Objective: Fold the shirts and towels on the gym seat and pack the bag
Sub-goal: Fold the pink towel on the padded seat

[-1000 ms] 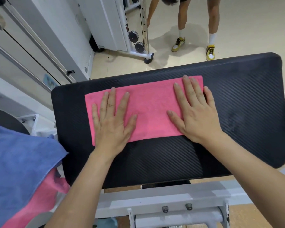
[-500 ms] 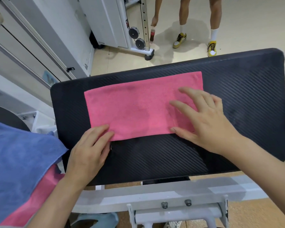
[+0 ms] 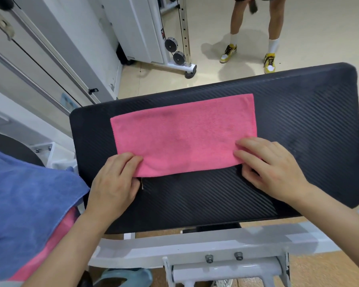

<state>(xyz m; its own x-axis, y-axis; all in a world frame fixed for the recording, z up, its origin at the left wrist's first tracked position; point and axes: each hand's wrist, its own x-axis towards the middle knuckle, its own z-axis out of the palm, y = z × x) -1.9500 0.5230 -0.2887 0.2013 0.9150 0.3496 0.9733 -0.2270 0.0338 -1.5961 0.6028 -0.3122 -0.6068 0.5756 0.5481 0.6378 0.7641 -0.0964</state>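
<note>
Off the left end of the gym seat (image 3: 309,121), a blue towel (image 3: 25,204) hangs in loose folds over a pink cloth (image 3: 56,241). Both look soft and limp, and neither has been folded yet.

The left hand (image 3: 114,183) is at the near-left corner of the pink towel (image 3: 184,133). Its fingers curl over the top of the cloth with the thumb apparently underneath, so it pinches that corner. The towel lies flat as a long strip across the left and middle of the seat, closer to the far edge than the near one. Its right end stops well short of the seat's right end. It looks like thin, light microfibre — no stiffness at all, so it will sag wherever it is not held. The seat's ribbed black cover will probably drag at it a little, so lifting should work better than sliding.

The right hand (image 3: 272,168) is at the near-right corner. Its fingers are bent over the top and the thumb is tucked at the edge, which is raised slightly off the seat — a pinch here too.

Holding the two near corners is a sound grip for the next fold, since the long near edge stays taut between the hands and can be carried over onto the far edge. A grip nearer the middle would likely let the ends droop and skew the layers. The bag is not in view.
</note>
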